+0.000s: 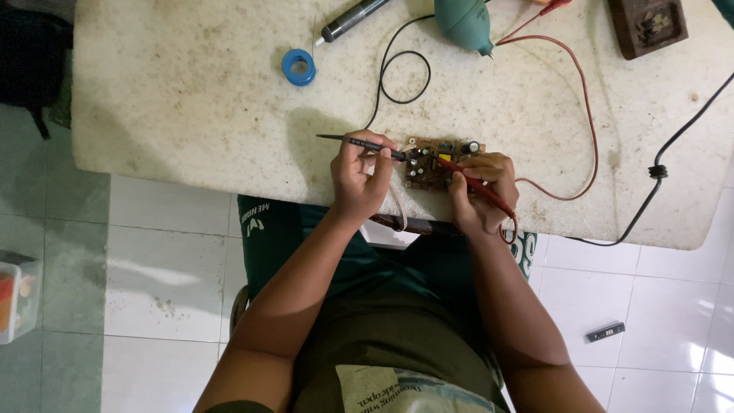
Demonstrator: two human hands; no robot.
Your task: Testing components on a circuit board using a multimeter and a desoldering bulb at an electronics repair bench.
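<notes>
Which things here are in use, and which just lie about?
In use: board, black probe in left hand, red probe in right hand.
Lying about: blue spool, green blower, pen, brown block.

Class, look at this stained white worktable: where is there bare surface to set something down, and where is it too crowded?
The widest free patch is the stained white worktable's left part, left of the blue solder reel. A smaller one lies between the red lead and black cable. Crowded: around the brown circuit board, both hands, and the top edge.
</notes>
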